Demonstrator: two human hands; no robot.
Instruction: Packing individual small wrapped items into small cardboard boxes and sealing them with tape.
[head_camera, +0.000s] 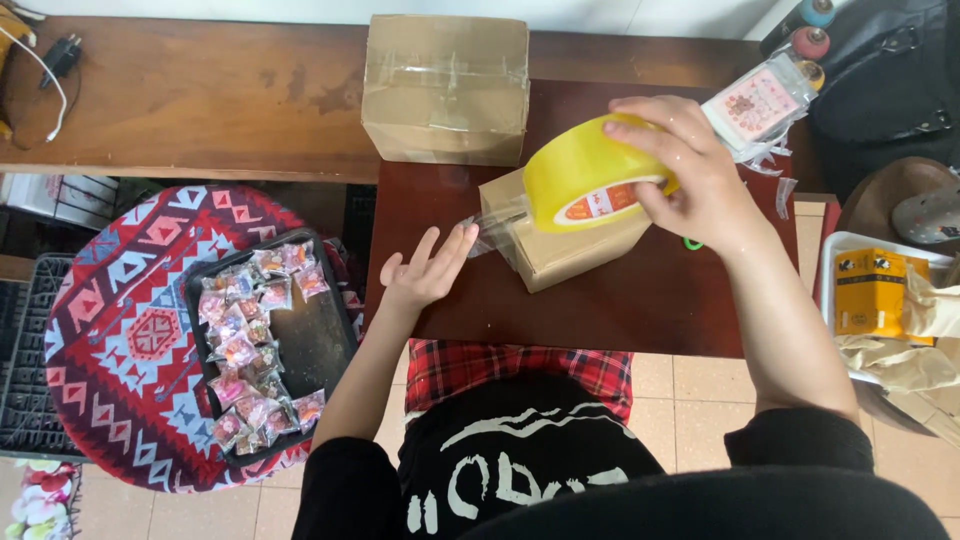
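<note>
Bright, even daylight, soft shadows; edges perhaps slightly distorted.

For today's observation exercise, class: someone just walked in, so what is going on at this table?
A person is taping a small cardboard box on a dark red table. The right hand grips a yellow tape roll over the box, while the left hand, fingers spread, touches the loose clear tape end. A larger taped box sits behind. A black tray of wrapped sweets rests on a patterned stool.

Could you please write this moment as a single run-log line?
right hand: grips yellow tape roll over small carton | left hand: open, fingertips at clear tape end | larger carton: behind
</note>
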